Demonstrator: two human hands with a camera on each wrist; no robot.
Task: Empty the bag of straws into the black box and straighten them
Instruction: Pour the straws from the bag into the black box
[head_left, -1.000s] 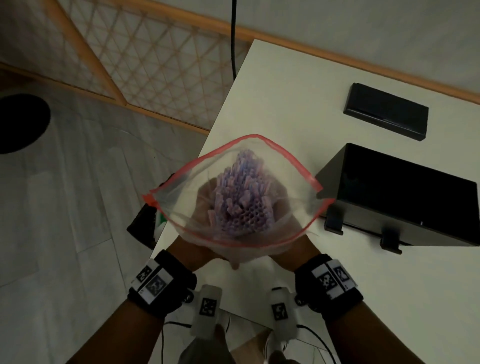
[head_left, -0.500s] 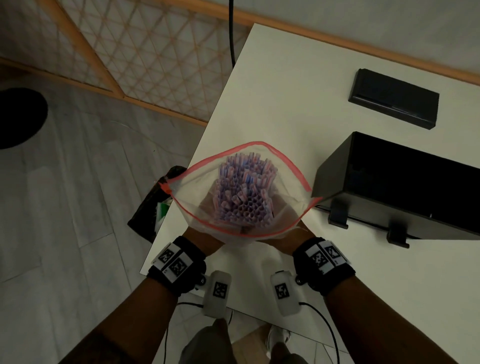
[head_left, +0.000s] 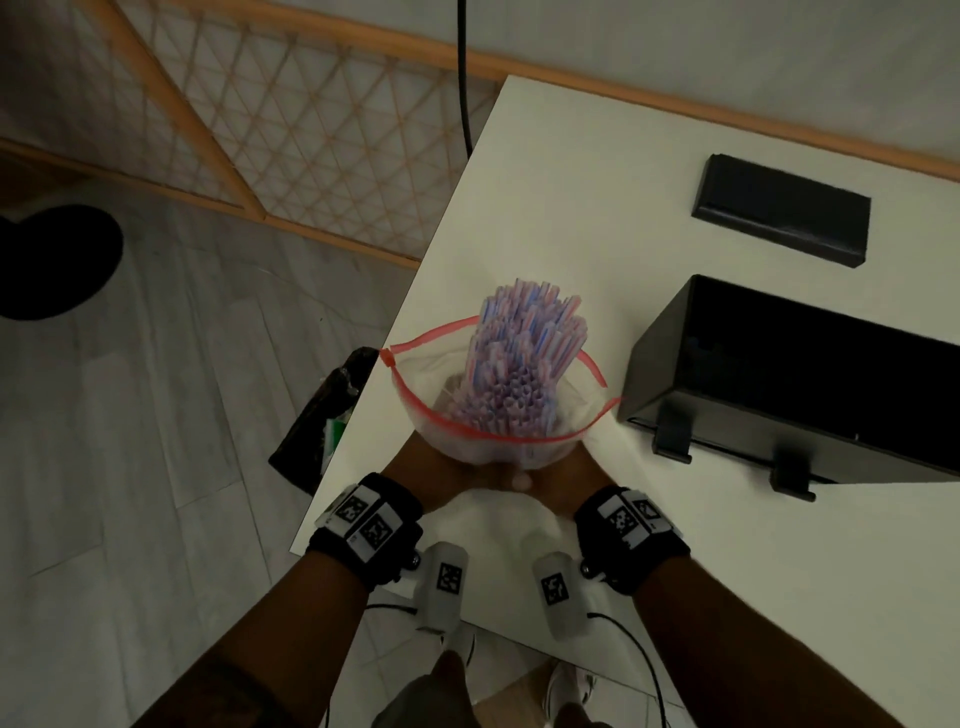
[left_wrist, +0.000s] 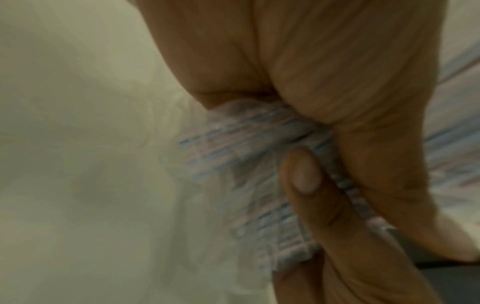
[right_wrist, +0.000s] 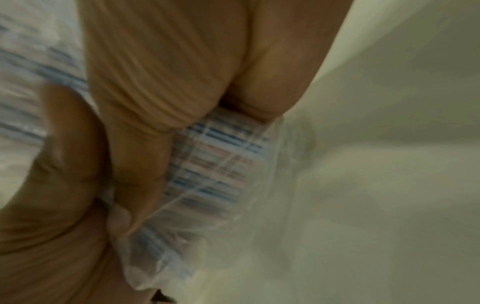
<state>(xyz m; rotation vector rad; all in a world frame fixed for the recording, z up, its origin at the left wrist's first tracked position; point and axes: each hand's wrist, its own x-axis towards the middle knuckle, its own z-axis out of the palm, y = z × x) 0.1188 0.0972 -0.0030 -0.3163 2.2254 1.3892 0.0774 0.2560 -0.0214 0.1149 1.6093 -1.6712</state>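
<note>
A clear bag (head_left: 441, 364) with a red zip rim stands open over the table's left part, with a bundle of pink, blue and white striped straws (head_left: 524, 358) sticking out above its rim. My left hand (head_left: 441, 462) and right hand (head_left: 561, 467) grip the bag's lower end from both sides, squeezing the straws (left_wrist: 249, 156) through the plastic (right_wrist: 218, 164). The black box (head_left: 795, 384) lies on its side just right of the bag, its interior dark.
A black lid (head_left: 784, 208) lies flat at the back of the white table (head_left: 545, 182). A dark bag (head_left: 322, 415) hangs off the table's left edge. A cable (head_left: 462, 78) runs down behind the table; a lattice screen (head_left: 291, 114) stands on the left.
The bag has moved lower and away from me toward the table, and the straws now stick out above its rim where earlier they sat inside.
</note>
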